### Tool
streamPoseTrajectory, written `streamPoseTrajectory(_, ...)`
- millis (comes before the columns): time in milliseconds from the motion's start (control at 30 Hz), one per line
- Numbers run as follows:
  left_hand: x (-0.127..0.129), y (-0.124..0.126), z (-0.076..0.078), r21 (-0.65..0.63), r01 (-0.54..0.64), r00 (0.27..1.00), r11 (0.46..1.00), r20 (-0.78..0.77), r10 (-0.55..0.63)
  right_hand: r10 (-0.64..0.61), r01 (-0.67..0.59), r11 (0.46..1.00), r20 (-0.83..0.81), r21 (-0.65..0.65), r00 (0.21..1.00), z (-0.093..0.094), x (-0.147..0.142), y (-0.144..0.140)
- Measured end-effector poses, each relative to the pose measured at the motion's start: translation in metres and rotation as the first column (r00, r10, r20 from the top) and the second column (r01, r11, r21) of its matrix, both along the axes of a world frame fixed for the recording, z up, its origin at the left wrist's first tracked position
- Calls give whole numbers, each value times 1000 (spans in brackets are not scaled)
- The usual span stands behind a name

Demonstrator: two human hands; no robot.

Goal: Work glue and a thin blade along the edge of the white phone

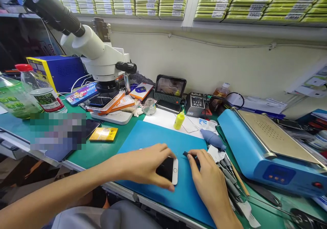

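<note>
Lower centre: half-open left hand (145,164) partly covers one white-framed, black-screened phone (170,169), grip unclear; right hand (205,171) pinches one dark flat piece (186,153). Centre: one yellow plastic bottle (179,120).

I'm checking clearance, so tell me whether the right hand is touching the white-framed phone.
Apart. The head view shows a strip of blue mat between the right hand and the white-framed phone.

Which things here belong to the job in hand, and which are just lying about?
Seemingly in use:
phone, at left hand
small dark piece, in right hand
blue mat, beneath

Apparently lying about:
yellow packet
red-capped bottle
green bottle
</note>
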State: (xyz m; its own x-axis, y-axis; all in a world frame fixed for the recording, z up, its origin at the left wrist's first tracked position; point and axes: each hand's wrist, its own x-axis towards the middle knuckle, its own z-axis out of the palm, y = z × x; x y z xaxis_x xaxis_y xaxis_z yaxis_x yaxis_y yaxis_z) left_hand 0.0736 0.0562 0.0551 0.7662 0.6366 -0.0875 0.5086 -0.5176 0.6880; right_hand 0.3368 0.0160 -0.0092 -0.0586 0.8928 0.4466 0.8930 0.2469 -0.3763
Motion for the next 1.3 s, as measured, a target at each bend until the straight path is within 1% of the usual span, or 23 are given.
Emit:
streamPoseTrajectory(100, -10, -16, -10, 142, 57, 998, 988, -4, -57, 59, -59, 998, -17, -21, 998, 7, -3, -1)
streamPoseTrajectory(167, -17, -22, -19, 222, 50, 999, 974, 1, -52, 96, -97, 995, -24, -30, 995, 12, -7, -1)
streamPoseTrajectory(200, -19, -24, -24, 256, 19, 1000, 966, 6, -22, 117, -118, 992, -25, -36, 993, 15, -10, 0)
streamPoseTrajectory(333, -28, -25, -41, 350, -188, 982, 918, 35, 188, 214, -215, 973, -17, -79, 977, 26, -28, 3)
streamPoseTrajectory(400, -31, -25, -47, 359, -228, 973, 905, 54, 224, 260, -260, 960, -10, -104, 966, 30, -39, 4)
streamPoseTrajectory(467, -33, -24, -50, 360, -233, 972, 903, 72, 222, 297, -295, 947, -2, -125, 955, 32, -49, 6)
streamPoseTrajectory(600, -35, -23, -53, 372, -241, 970, 896, 102, 218, 342, -337, 930, 11, -147, 940, 32, -56, 5)
streamPoseTrajectory(900, -35, -23, -53, 380, -240, 970, 893, 117, 211, 364, -358, 925, 32, -126, 931, 27, -53, 8)
streamPoseTrajectory(1033, -35, -23, -53, 385, -238, 971, 892, 117, 209, 382, -373, 921, 64, -113, 922, 27, -53, 8)
streamPoseTrajectory(1167, -34, -22, -54, 392, -240, 971, 888, 117, 211, 427, -416, 903, 125, -106, 895, 28, -51, 10)
streamPoseTrajectory(1300, -35, -20, -54, 392, -235, 972, 889, 116, 206, 441, -432, 897, 128, -97, 888, 31, -51, 13)
